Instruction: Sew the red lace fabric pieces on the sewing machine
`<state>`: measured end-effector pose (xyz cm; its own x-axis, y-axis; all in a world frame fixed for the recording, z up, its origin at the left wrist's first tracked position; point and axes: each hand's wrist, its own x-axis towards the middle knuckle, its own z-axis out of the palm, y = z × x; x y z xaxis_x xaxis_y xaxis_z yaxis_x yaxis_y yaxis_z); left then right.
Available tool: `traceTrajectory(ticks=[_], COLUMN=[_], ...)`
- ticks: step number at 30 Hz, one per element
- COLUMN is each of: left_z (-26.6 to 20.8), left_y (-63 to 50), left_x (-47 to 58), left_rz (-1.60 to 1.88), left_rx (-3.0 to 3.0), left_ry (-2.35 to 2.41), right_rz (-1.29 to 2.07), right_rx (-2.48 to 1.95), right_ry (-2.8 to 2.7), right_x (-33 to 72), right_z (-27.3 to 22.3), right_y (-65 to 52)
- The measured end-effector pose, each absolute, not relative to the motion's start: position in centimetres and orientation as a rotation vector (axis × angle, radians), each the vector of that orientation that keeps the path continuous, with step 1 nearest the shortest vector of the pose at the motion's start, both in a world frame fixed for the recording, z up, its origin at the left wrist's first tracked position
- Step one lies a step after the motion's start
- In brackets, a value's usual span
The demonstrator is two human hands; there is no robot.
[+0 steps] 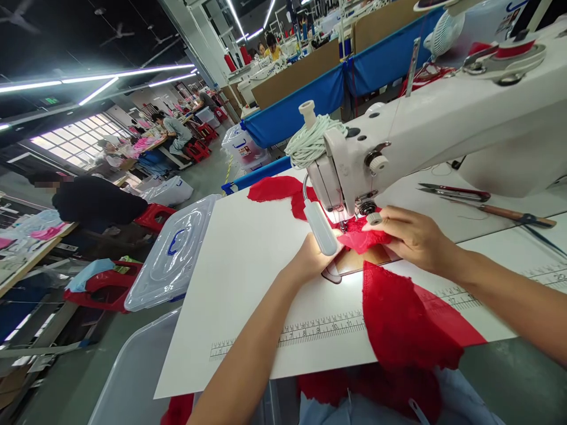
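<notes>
Under the head of a white sewing machine (pixel 349 171) lies a piece of red fabric (pixel 361 239). My right hand (pixel 410 236) pinches its right side, thumb and fingers closed near the presser foot. At the left of the needle, my left hand (pixel 314 254) rests by the same fabric; a small white lamp (pixel 321 227) covers part of it and its fingertips are hidden. More red lace fabric (pixel 405 313) hangs over the table's front edge toward my lap. Another red piece (pixel 274 189) lies behind the needle area.
Thread snips (pixel 456 192) and a wooden-handled tool (pixel 518 215) lie right of the machine. A printed ruler scale (pixel 319 332) runs along the white tabletop (pixel 221 283). Left of it stands a lidded clear plastic bin (pixel 177 248) near a red stool (pixel 106 289). Other people sit at tables behind.
</notes>
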<state>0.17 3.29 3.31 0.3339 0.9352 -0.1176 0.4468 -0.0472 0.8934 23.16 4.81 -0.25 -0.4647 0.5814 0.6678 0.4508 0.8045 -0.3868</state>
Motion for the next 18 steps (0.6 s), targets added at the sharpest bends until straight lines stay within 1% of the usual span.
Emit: traceTrajectory(ticks=[4, 8, 13, 18], left_z=[3.6, 2.7, 1.2, 0.4], left_y=[2.8, 2.7, 2.8, 2.4], left_x=[0.3, 0.8, 0.7, 0.1], left_rz=[0.494, 0.542, 0.668, 0.722], left_rx=[1.546, 1.608, 2.251, 2.544], left_ry=[1.192, 1.265, 1.224, 1.135], right_rz=[0.143, 0.142, 0.16, 0.142], right_rx=[-0.764, -0.733, -0.74, -0.611], right_ry=[-2.094, -2.078, -2.132, -2.342], right_x=[23.0, 22.7, 23.2, 23.7], right_z=[0.0, 0.3, 0.3, -0.2], right_y=[4.8, 4.6, 4.6, 4.6])
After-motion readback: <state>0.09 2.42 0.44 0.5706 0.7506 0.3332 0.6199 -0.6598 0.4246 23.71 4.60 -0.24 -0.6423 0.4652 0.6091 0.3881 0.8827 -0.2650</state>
